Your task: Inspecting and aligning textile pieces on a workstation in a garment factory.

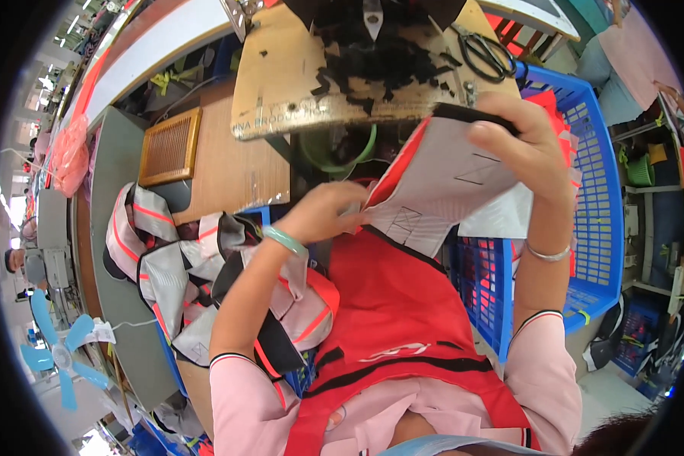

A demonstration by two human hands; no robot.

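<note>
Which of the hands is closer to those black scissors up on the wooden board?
Right. The right hand is just below the scissors; the left hand is far lower-left.

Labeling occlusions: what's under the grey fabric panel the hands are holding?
Under the grey fabric panel, red fabric shows on the lap, with the blue plastic basket to its right. The left hand and right hand grip its edges. Whatever lies directly beneath is covered.

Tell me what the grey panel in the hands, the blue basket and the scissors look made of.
Grey panel: thin woven fabric, matte, it folds softly and shows stitched boxes.
Blue basket: moulded plastic, slightly glossy lattice wall.
Scissors: dark throughout, probably metal blades; too small to be sure.
</note>
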